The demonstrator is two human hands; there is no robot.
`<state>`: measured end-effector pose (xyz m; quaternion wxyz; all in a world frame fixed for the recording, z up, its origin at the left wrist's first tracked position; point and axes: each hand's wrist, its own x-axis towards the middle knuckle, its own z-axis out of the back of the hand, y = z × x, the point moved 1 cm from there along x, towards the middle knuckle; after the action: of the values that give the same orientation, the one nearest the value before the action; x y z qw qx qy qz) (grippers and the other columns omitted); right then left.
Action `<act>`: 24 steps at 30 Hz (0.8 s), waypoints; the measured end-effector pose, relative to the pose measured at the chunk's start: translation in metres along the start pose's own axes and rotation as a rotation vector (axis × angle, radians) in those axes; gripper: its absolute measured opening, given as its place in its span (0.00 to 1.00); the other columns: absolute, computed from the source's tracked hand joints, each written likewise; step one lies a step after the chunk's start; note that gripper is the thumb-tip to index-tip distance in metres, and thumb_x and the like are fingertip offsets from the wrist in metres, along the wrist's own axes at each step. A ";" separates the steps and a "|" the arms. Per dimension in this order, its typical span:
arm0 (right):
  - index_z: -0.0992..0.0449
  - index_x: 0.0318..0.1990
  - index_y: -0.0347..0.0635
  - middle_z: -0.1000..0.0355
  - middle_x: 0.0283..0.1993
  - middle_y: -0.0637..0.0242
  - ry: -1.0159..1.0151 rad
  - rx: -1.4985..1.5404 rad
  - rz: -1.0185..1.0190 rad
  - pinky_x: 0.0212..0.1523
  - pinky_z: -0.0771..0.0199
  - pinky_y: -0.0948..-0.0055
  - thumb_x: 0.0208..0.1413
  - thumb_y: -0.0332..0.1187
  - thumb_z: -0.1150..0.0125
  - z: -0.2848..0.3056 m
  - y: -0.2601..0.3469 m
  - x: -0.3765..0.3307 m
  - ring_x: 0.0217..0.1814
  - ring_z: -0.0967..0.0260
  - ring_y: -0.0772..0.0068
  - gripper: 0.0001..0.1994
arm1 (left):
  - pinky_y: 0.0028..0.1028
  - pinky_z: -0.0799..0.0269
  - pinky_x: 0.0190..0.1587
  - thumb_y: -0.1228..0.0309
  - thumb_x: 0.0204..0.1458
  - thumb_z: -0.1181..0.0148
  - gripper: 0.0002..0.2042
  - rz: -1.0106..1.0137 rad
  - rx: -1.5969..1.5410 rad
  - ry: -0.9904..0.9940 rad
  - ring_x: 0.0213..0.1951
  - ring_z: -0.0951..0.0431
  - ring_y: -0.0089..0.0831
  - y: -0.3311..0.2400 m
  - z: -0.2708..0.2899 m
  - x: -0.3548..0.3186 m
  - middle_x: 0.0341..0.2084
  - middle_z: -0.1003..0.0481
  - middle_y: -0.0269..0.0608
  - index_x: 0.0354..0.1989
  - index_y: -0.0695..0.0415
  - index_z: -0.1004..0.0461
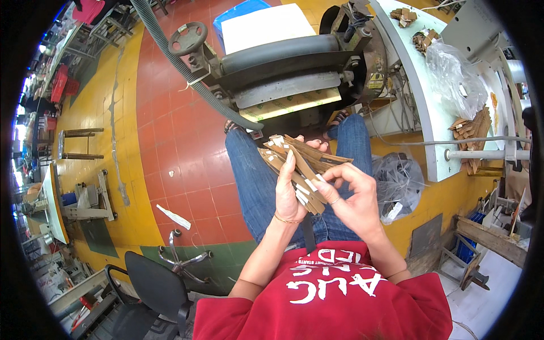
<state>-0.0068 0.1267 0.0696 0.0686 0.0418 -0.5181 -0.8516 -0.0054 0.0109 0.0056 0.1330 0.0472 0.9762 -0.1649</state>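
My left hand (pixel 288 195) grips a fanned stack of brown leather-like strips (pixel 298 160) with white tape ends, held above my lap. My right hand (pixel 354 199) pinches the near end of one strip in that stack, thumb and forefinger closed on a white tab. Both hands sit over my blue jeans (pixel 255 181), just in front of a grey machine (pixel 289 62) with a roller and a flat feed plate.
A white workbench (pixel 430 113) at the right carries more brown pieces (pixel 473 130) and a clear plastic bag (pixel 453 73). A grey corrugated hose (pixel 181 68) runs from the machine. A black swivel chair (pixel 156 283) stands at lower left on the red and yellow tiled floor.
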 end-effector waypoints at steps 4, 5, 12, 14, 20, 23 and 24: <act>0.23 0.32 0.33 0.25 0.26 0.67 0.009 0.224 -0.134 0.31 0.30 0.82 0.52 0.28 0.37 0.013 -0.005 0.003 0.29 0.30 0.83 0.06 | 0.39 0.37 0.60 0.60 0.61 0.56 0.20 0.048 -0.008 0.032 0.57 0.35 0.39 0.002 -0.001 0.000 0.51 0.33 0.47 0.59 0.56 0.43; 0.23 0.32 0.33 0.25 0.27 0.68 0.000 0.220 -0.142 0.32 0.30 0.82 0.52 0.28 0.37 0.015 -0.007 0.004 0.29 0.30 0.83 0.06 | 0.38 0.37 0.60 0.60 0.61 0.56 0.20 0.062 -0.019 0.036 0.58 0.36 0.39 0.002 -0.002 0.000 0.51 0.33 0.47 0.59 0.56 0.43; 0.22 0.32 0.37 0.25 0.28 0.71 -0.177 0.254 -0.130 0.27 0.39 0.83 0.50 0.29 0.35 0.023 -0.015 0.001 0.28 0.34 0.85 0.05 | 0.41 0.48 0.65 0.62 0.56 0.52 0.25 0.115 -0.021 -0.014 0.63 0.42 0.42 0.004 -0.009 0.002 0.59 0.40 0.51 0.61 0.56 0.46; 0.23 0.31 0.37 0.26 0.28 0.70 -0.207 0.213 -0.121 0.28 0.37 0.81 0.50 0.29 0.35 0.027 -0.014 -0.002 0.28 0.34 0.83 0.05 | 0.41 0.50 0.66 0.67 0.53 0.52 0.27 0.115 -0.019 -0.013 0.64 0.45 0.43 0.004 -0.009 0.002 0.60 0.42 0.53 0.62 0.57 0.47; 0.24 0.31 0.38 0.28 0.26 0.68 -0.191 -0.097 0.182 0.25 0.41 0.79 0.48 0.26 0.35 0.026 -0.009 0.003 0.26 0.36 0.80 0.04 | 0.40 0.50 0.66 0.73 0.49 0.53 0.30 0.162 -0.139 0.057 0.65 0.46 0.42 0.002 -0.007 0.004 0.61 0.43 0.53 0.64 0.57 0.51; 0.23 0.31 0.37 0.27 0.27 0.65 -0.171 -0.052 0.123 0.29 0.31 0.77 0.48 0.28 0.35 0.025 -0.008 0.001 0.27 0.31 0.74 0.05 | 0.40 0.49 0.66 0.75 0.49 0.54 0.31 0.154 -0.153 0.050 0.65 0.46 0.43 0.004 -0.006 0.003 0.61 0.43 0.54 0.64 0.56 0.52; 0.23 0.31 0.37 0.27 0.27 0.65 -0.154 -0.065 0.102 0.29 0.31 0.77 0.48 0.28 0.35 0.025 -0.008 0.000 0.27 0.31 0.74 0.05 | 0.40 0.49 0.66 0.75 0.49 0.54 0.31 0.154 -0.145 0.041 0.65 0.46 0.43 0.004 -0.006 0.003 0.61 0.43 0.54 0.65 0.56 0.52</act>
<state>-0.0107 0.1526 0.0736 0.0730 -0.0525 -0.4955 -0.8640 -0.0092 0.0170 0.0085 0.1286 0.1158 0.9815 -0.0820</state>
